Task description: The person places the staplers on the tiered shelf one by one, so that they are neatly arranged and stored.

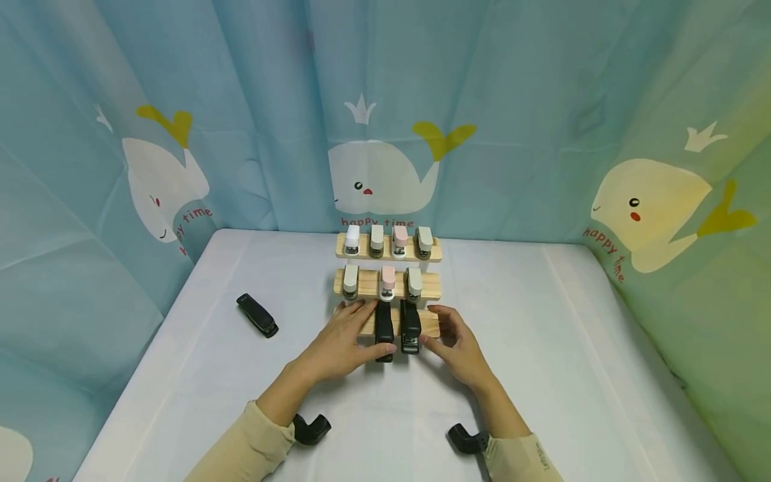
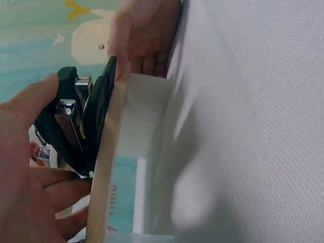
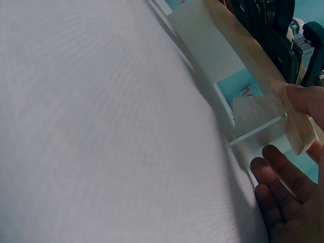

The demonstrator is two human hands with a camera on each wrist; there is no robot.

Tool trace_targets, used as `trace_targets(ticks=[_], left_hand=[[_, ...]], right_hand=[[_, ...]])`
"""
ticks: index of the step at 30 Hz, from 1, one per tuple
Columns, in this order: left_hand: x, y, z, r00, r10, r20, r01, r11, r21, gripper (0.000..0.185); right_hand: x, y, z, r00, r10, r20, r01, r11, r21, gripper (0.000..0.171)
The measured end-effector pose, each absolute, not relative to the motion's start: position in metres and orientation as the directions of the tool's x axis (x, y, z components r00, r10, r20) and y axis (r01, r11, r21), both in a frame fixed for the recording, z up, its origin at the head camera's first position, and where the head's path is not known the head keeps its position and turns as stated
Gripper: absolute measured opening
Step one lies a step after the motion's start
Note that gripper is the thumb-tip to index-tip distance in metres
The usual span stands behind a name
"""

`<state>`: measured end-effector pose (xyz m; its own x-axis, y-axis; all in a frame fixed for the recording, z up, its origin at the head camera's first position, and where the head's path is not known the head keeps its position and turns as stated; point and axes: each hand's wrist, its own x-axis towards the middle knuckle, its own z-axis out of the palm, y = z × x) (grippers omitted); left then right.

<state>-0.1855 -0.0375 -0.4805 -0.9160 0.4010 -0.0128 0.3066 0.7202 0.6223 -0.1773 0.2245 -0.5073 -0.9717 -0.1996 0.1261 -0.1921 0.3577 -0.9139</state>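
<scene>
Two black staplers lie on the front wooden shelf [image 1: 431, 324] of a tiered rack. My left hand [image 1: 342, 340] holds the left stapler [image 1: 384, 328], its thumb over the front end and its fingers at the back end. In the left wrist view, that stapler [image 2: 63, 119] stands with its top arm raised from the base. The right stapler [image 1: 411, 323] lies beside it, near my right thumb. With my right hand [image 1: 462, 351] I grip the shelf's right end, thumb on the front edge and a finger behind the wooden board [image 3: 276, 86]; the other fingers curl loosely below.
Pale and pink staplers stand on the middle shelf [image 1: 367, 284] and top shelf [image 1: 388, 256]. Another black stapler [image 1: 258, 314] lies on the white tablecloth [image 1: 530, 335] to the left. Clear supports [image 3: 255, 114] hold up the front board. A whale-print curtain [image 1: 518, 80] hangs behind.
</scene>
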Motion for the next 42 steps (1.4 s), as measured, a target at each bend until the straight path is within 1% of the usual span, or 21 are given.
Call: trace_targets(ticks=[4, 10, 20, 25, 30, 36, 38, 42], left_hand=[[-0.1867, -0.0371, -0.4805, -0.916, 0.401, 0.011, 0.323, 0.722, 0.612, 0.1], [-0.1879, -0.0356, -0.4803, -0.922, 0.388, 0.001, 0.303, 0.72, 0.625, 0.096], [-0.1921, -0.0335, -0.4812, -0.924, 0.382, 0.019, 0.313, 0.726, 0.613, 0.092], [-0.1934, -0.0325, -0.4808, -0.927, 0.375, 0.023, 0.311, 0.73, 0.609, 0.094], [-0.1945, -0.0315, -0.4812, -0.927, 0.372, 0.05, 0.327, 0.733, 0.597, 0.092], [-0.1921, -0.0331, -0.4832, -0.928, 0.369, 0.045, 0.32, 0.731, 0.602, 0.09], [-0.1901, -0.0353, -0.4844, -0.927, 0.373, 0.048, 0.326, 0.733, 0.597, 0.089], [-0.1857, -0.041, -0.4864, -0.917, 0.389, 0.091, 0.367, 0.731, 0.576, 0.084]], right_hand=[[-0.1777, 0.2246, -0.5064, -0.973, -0.195, 0.122, -0.186, 0.361, -0.914, 0.062], [-0.178, 0.2247, -0.505, -0.974, -0.196, 0.118, -0.183, 0.363, -0.913, 0.062], [-0.178, 0.2246, -0.5055, -0.976, -0.186, 0.111, -0.174, 0.363, -0.915, 0.063], [-0.1773, 0.2238, -0.5041, -0.977, -0.181, 0.114, -0.174, 0.366, -0.914, 0.062], [-0.1773, 0.2236, -0.5042, -0.978, -0.179, 0.11, -0.171, 0.37, -0.913, 0.061], [-0.1771, 0.2232, -0.5054, -0.977, -0.178, 0.117, -0.176, 0.366, -0.914, 0.061], [-0.1772, 0.2235, -0.5057, -0.977, -0.179, 0.117, -0.176, 0.363, -0.915, 0.06], [-0.1771, 0.2244, -0.5066, -0.975, -0.184, 0.121, -0.182, 0.365, -0.913, 0.06]])
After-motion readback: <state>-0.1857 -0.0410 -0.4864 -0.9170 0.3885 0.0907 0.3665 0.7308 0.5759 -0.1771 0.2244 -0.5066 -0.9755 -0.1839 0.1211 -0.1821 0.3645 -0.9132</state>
